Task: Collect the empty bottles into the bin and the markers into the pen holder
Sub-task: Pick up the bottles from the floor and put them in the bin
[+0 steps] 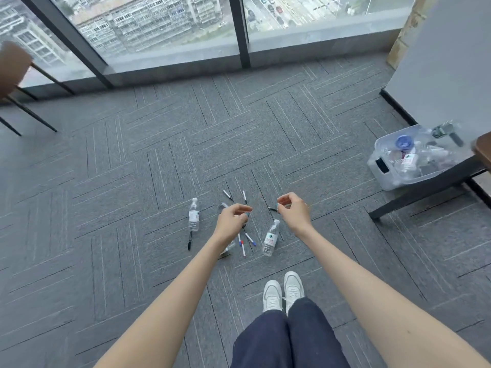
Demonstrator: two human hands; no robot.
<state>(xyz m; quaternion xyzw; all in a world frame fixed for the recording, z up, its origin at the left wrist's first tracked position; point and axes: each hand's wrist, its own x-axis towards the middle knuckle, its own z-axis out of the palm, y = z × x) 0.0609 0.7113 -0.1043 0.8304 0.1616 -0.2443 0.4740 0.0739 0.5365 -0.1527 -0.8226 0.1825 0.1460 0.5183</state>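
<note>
I see left hand (230, 220) and right hand (293, 209) apart above carpet floor (132, 208), fingers curled, nothing clearly gripped. Markers (242, 244) scattered beneath, between hands. One bottle (271, 238) lying under right wrist, another bottle (194, 215) left of left hand. Clear bin (382, 179) well apart at right, bottles inside.
</note>
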